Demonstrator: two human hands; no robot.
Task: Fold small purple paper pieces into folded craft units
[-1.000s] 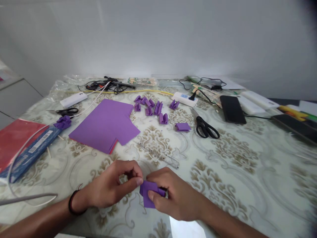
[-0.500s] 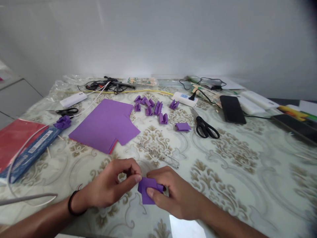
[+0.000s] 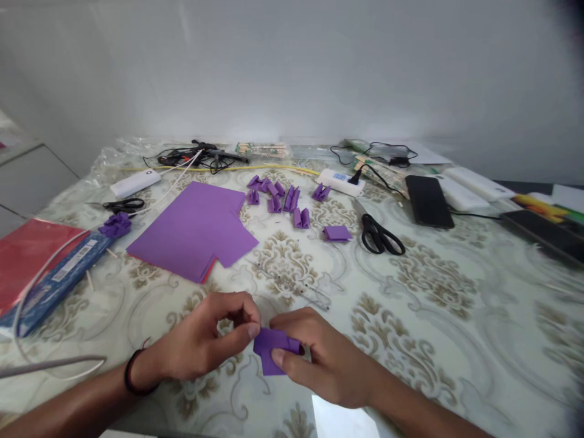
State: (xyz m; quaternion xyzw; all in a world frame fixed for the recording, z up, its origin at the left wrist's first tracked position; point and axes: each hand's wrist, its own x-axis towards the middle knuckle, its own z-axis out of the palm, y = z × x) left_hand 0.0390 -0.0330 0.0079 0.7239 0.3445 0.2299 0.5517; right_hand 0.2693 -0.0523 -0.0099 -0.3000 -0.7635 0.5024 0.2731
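A small folded purple paper (image 3: 272, 360) is between my two hands near the front of the table. My right hand (image 3: 323, 359) pinches it from the right, thumb on top. The fingertips of my left hand (image 3: 207, 337) are closed on its upper left corner. Beyond them, several small folded purple pieces (image 3: 301, 218) stand in a loose group, and one flatter folded piece (image 3: 336, 233) lies to their right. To the left is a pile of large purple sheets (image 3: 191, 225), with a red edge showing beneath.
Black-handled scissors (image 3: 381, 234) lie right of centre, another pair (image 3: 125, 205) at the left. A white power strip (image 3: 340, 182), a black phone (image 3: 429, 201) and cables line the back. A red and blue package (image 3: 50, 267) sits at the left.
The upper layer of the held paper has shifted slightly, showing a step along its left side. Both hands are almost where they were.
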